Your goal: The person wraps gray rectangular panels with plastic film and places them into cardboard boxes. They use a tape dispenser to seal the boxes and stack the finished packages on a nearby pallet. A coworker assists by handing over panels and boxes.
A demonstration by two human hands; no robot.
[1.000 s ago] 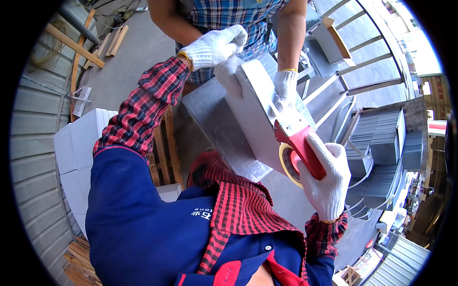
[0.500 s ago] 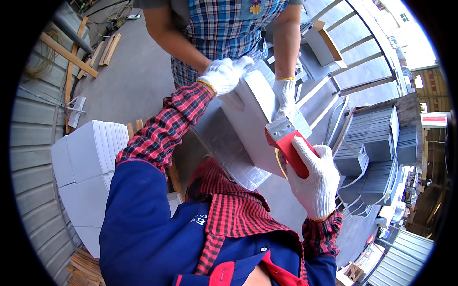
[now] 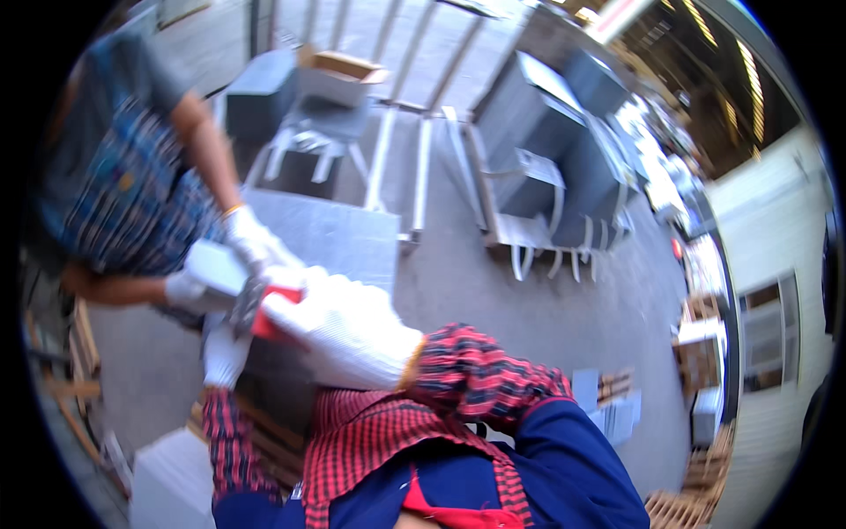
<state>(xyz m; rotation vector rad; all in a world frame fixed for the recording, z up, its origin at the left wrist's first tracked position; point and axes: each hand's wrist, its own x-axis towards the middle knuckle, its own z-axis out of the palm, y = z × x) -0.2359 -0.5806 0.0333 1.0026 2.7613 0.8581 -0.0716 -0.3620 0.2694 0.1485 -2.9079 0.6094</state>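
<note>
My right hand (image 3: pixel 352 326), in a white knit glove, is closed round a red tape dispenser (image 3: pixel 280 316) with a metal head. The dispenser's head is up against the near end of a pale box (image 3: pixel 218 267), blurred by motion. My left hand (image 3: pixel 226 354), also gloved, is at the near end of the box just below the dispenser; its fingertips are smeared and partly hidden. Across from me a co-worker in a plaid apron has one gloved hand (image 3: pixel 256 240) beside the dispenser and the other (image 3: pixel 183 287) on the box's left side.
A grey sheet-topped surface (image 3: pixel 330 234) lies beyond the hands. Strapped stacks of grey panels (image 3: pixel 564 167) stand on a pallet at the far right. An open carton (image 3: pixel 339 75) is at the back. White stacked boxes (image 3: pixel 167 480) stand at the lower left, wooden pallets (image 3: pixel 696 480) at the lower right.
The view has swung to the right. My right hand has brought the dispenser to the box's end, and my left hand has come off the box's top down to its near end.
</note>
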